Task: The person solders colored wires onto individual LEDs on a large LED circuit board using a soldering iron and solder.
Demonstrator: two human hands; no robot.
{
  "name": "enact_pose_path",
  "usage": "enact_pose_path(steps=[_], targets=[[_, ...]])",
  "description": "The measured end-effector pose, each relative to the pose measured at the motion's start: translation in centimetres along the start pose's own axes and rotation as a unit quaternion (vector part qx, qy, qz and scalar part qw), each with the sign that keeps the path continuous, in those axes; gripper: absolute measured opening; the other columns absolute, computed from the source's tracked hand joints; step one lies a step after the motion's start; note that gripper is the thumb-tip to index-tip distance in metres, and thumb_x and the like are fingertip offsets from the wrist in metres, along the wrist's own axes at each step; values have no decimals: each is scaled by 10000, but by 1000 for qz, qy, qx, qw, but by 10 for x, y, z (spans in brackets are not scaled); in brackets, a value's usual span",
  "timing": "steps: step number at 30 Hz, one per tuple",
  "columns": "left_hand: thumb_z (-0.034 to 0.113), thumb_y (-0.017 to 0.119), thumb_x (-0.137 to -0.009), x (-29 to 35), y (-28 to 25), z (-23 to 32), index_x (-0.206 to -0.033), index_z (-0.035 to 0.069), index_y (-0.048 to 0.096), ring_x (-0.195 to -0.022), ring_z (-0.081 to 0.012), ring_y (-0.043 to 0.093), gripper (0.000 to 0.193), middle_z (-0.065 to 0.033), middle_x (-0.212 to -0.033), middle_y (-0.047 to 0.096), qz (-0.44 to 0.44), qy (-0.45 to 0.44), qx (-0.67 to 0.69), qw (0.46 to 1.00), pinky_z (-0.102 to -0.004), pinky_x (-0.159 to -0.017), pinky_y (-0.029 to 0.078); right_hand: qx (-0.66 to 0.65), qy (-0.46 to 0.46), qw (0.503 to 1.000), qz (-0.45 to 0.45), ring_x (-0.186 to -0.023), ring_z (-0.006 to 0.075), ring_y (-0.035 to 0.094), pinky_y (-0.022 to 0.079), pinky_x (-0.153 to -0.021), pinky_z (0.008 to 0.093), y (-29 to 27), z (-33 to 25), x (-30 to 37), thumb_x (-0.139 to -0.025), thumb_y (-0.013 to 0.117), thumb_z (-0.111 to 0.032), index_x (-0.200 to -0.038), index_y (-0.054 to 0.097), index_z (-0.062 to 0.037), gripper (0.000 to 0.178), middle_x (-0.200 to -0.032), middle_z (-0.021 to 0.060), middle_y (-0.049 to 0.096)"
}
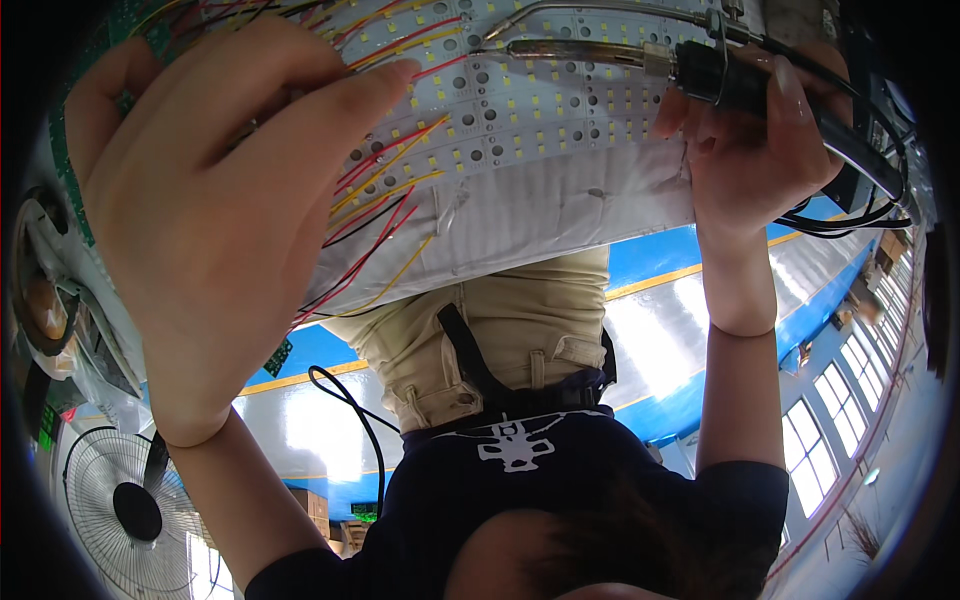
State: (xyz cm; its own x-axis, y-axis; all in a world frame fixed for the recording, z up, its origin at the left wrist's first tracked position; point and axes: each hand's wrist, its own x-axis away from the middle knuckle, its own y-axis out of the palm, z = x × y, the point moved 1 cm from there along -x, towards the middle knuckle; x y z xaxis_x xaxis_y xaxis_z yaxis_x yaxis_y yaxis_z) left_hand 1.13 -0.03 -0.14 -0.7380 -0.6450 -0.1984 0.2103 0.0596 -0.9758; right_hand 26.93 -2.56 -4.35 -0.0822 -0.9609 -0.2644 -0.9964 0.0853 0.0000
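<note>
A white panel [560, 190] studded with small yellow light chips lies across the top of the view, with red and yellow wires [385, 190] fanning over its left part. My left hand [215, 200] lies flat on those wires, fingers stretched out toward the panel's middle, gripping nothing. My right hand [750, 150] is closed around the black handle of a soldering iron [720, 75]. Its metal shaft points left over the panel, the tip [500, 45] near the top middle. A thin metal tube runs along above the shaft.
Green circuit boards [70, 190] sit at the left edge. A standing fan [120, 510] is at the lower left. Black cables [850, 215] hang from the iron at the right. Below is blue floor with a yellow line [660, 275]; windows [840, 400] line the right.
</note>
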Motion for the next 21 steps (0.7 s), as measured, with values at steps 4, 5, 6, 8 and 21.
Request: enact_pose_path(steps=[4, 5, 6, 8, 21], targets=[[113, 670, -772, 0, 0, 0, -938, 190, 716, -729, -96, 572, 189, 57, -802, 612, 0, -1, 0, 1000, -310, -790, 351, 121, -43, 992, -1, -397, 211, 550, 492, -361, 308, -6, 3, 0, -932, 304, -70, -961, 443, 86, 211, -678, 211, 580], [113, 670, -772, 0, 0, 0, -938, 190, 716, -729, -96, 572, 189, 57, -802, 612, 0, -1, 0, 1000, -310, -790, 351, 96, -55, 994, -14, -399, 203, 553, 500, -364, 311, -7, 3, -1, -932, 304, -63, -966, 439, 86, 204, -689, 213, 583], [114, 669, -773, 0, 0, 0, -939, 191, 716, -729, -95, 573, 189, 57, -802, 612, -2, -2, 0, 1000, -311, -792, 351, 96, -55, 994, -14, -399, 203, 553, 500, -364, 311, -6, 3, -2, -932, 304, -63, -966, 439, 86, 204, -689, 213, 583], [114, 668, -775, 0, 1, 0, -939, 192, 716, -729, -95, 573, 188, 57, -803, 612, -3, -3, 2, 1000, -311, -793, 350, 7, -32, 999, -26, -418, 211, 574, 508, -363, 318, -5, 3, -3, -929, 306, -66, -964, 445, 94, 215, -702, 211, 586], [111, 659, -783, 2, 0, 2, -940, 198, 714, -753, -96, 581, 188, 60, -805, 611, -8, -12, -5, 1000, -325, -802, 355, 375, -254, 891, -34, -549, 198, 626, 533, -486, 264, -21, 12, 5, -856, 482, 48, -926, 500, 116, 100, -723, 171, 613]])
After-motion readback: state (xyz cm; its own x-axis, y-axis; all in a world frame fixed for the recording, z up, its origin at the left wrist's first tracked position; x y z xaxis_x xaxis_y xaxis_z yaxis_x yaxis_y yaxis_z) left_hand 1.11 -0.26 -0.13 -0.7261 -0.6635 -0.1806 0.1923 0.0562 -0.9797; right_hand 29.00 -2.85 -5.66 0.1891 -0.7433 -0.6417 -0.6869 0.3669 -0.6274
